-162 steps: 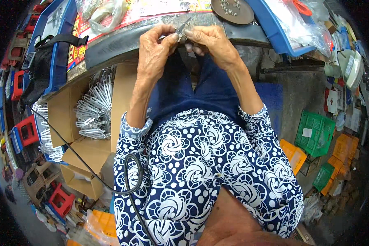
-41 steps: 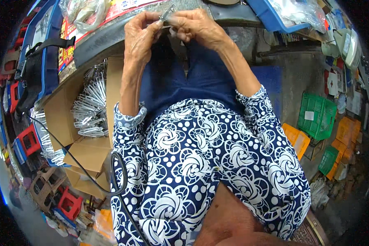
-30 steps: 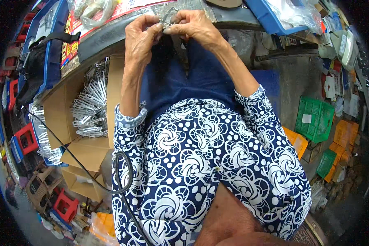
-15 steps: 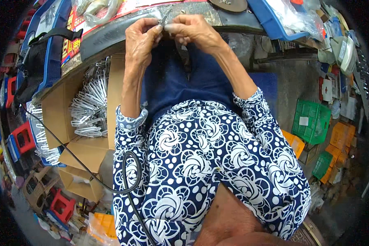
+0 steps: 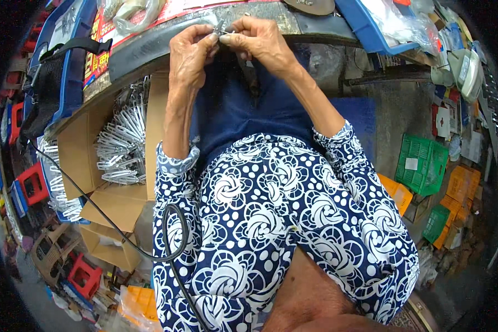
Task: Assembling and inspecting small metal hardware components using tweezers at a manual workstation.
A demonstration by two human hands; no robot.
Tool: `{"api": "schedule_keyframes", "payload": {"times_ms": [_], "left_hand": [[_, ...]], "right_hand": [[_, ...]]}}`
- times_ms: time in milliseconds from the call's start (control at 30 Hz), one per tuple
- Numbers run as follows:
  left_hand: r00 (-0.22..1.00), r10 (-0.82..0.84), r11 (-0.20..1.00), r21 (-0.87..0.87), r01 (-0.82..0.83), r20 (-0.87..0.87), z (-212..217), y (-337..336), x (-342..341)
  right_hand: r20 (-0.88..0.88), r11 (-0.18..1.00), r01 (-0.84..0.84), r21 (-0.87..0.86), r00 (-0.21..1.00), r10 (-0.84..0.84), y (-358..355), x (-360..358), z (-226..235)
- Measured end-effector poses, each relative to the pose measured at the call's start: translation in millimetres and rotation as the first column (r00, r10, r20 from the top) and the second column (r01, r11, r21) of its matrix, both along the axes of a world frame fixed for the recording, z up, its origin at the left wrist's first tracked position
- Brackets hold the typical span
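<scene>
Both of my hands meet close together at the near edge of the workbench (image 5: 144, 51). My left hand (image 5: 191, 54) pinches a small grey metal piece (image 5: 220, 26) between thumb and fingertips. From the right, my right hand (image 5: 263, 44) comes against it, thumb and forefinger pinched on a thin, light-coloured pin-like part (image 5: 225, 33). The exact kind of either part is too small to make out. Below my left forearm, an open cardboard box (image 5: 78, 145) holds a heap of long silvery metal pieces (image 5: 122, 146).
Blue trays (image 5: 69, 83) stand at the bench's left and right ends, the right one with clear plastic bags (image 5: 390, 25). A black cable (image 5: 122, 235) runs across my left sleeve. Green crates (image 5: 420, 163), orange crates (image 5: 463, 182) and a red stool (image 5: 84, 276) crowd the floor.
My right hand has turned slightly and its fingers have shifted at the small metal piece, so a thin pin-like part now shows at its fingertips. My left hand stays nearly in place.
</scene>
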State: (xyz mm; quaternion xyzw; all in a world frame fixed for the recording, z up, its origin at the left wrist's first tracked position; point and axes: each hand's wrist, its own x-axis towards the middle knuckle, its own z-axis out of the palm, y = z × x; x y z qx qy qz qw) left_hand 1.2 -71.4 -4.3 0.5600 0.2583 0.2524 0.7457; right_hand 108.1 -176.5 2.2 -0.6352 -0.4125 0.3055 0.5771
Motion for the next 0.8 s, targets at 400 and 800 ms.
{"api": "schedule_keyframes", "payload": {"times_ms": [400,800], "left_hand": [[0.969,-0.063,0.898,-0.410,0.159,0.238,-1.5,-2.2,5.6],[0.943,-0.117,0.817,-0.510,0.270,0.312,5.0,-10.9,14.4]], "right_hand": [[-0.083,0.935,0.276,0.221,0.961,-0.264,2.4,-26.7,-2.4],[-0.206,0.894,0.302,0.330,0.948,-0.244,-3.3,-17.6,-4.0]]}}
